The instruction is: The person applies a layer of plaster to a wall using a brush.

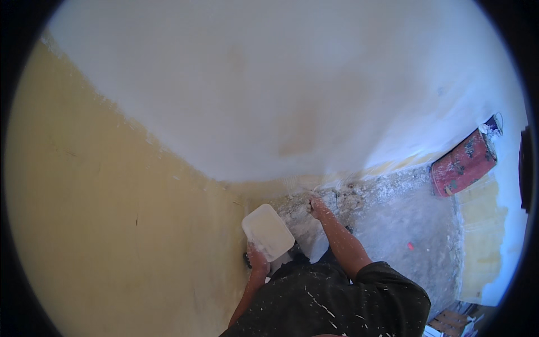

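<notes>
Half-whitened yellow walls [112, 185] and a spattered floor [387, 219] mark a renovation site.

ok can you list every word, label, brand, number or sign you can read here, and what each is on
None that I can read.
Container: no lettering visible.
Shirt: pale splashes, no lettering visible.
Barrel: blotches, nothing legible.
Clutter, lower right: too small and blurred to tell.
</notes>
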`<state>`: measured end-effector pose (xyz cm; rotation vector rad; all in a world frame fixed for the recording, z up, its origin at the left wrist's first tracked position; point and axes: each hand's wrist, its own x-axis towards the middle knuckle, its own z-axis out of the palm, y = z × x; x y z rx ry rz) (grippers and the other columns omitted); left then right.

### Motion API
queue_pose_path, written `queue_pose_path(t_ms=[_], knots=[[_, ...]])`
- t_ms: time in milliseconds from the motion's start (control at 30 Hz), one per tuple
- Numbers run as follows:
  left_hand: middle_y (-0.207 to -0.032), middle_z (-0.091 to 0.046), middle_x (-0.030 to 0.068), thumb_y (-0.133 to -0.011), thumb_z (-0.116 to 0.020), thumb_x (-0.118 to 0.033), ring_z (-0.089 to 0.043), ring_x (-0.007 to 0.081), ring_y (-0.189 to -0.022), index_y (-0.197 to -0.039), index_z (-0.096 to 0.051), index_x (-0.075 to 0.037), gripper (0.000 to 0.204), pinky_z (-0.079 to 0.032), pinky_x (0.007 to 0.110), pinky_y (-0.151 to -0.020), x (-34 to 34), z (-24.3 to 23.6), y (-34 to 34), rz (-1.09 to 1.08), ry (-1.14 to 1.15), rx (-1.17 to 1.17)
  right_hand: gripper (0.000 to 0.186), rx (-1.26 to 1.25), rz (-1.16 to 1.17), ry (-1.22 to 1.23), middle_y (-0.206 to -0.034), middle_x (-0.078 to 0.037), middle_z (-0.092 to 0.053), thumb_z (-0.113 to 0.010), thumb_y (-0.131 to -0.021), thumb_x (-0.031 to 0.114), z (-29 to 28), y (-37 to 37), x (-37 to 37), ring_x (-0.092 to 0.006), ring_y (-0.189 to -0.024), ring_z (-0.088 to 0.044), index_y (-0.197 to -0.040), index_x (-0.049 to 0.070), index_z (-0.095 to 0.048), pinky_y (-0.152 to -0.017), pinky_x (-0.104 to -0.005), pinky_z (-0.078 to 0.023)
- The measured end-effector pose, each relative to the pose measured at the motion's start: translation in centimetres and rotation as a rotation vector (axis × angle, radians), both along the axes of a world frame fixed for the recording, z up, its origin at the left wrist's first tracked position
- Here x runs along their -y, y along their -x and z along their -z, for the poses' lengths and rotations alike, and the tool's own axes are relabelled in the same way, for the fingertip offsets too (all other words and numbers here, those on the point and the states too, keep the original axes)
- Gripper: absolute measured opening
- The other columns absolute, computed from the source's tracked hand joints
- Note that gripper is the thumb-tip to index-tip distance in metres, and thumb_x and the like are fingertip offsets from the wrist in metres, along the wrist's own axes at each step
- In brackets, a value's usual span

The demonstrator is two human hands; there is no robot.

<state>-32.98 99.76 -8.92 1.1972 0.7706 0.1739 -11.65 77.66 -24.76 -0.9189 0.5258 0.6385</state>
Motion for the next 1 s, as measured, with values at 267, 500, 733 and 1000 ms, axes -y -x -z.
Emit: queue_pose_path(t_ms=[267, 500, 733, 1000], knots=[[-0.131, -0.034, 0.0207, -0.084, -0.037, -0.011, -0.039, 0.0335, -0.116, -0.127, -0.032, 0.004, 0.046, -0.030, 0.038, -0.101, 3.5, 0.7, -1.7, -0.003, -0.027, 0.096, 0.017, 0.346, 0.030, 0.166, -0.068, 0.000, -0.049, -0.047, -0.088, 0.024, -14.2, -5.0, 10.2, -0.0084, -0.056, -0.047, -0.081, 0.009, -0.052, -0.044, -0.0226, -0.037], [-0.128, -0.038, 0.0120, -0.094, -0.028, -0.018, -0.039, 0.0258, -0.117, -0.133, -0.026, -0.008, 0.041, -0.030, 0.040, -0.101, 9.6, -4.0, -3.9, 0.163, -0.028, 0.094, 0.020, 0.871, -0.003, 0.334, -0.082, -0.002, -0.051, -0.051, -0.082, 0.015, -35.3, -7.9, 14.1, -0.0112, -0.052, -0.045, -0.101, 0.010, -0.047, -0.039, -0.0214, -0.031], [-0.131, -0.037, 0.0075, -0.095, -0.029, -0.023, -0.035, 0.0237, -0.120, -0.134, -0.026, -0.011, 0.041, -0.027, 0.041, -0.103, 15.4, -8.1, -6.9, -0.052, 0.338, 0.101, 0.030, 0.840, 0.134, -0.041, -0.071, 0.004, -0.045, -0.052, -0.086, 0.032, -50.3, -6.9, 15.7, -0.0042, -0.051, -0.038, -0.108, 0.011, -0.051, -0.041, -0.0176, -0.028], [-0.130, -0.040, 0.0051, -0.095, -0.029, -0.031, -0.037, 0.0209, -0.120, -0.132, -0.031, -0.012, 0.042, -0.030, 0.040, -0.100, 20.1, -5.7, -7.3, -0.072, 0.314, 0.163, 0.033, 0.460, 0.052, 0.041, -0.071, 0.005, -0.044, -0.052, -0.086, 0.041, -28.1, -9.3, 14.1, -0.0060, -0.059, -0.042, -0.105, 0.014, -0.053, -0.050, -0.0208, -0.037]])
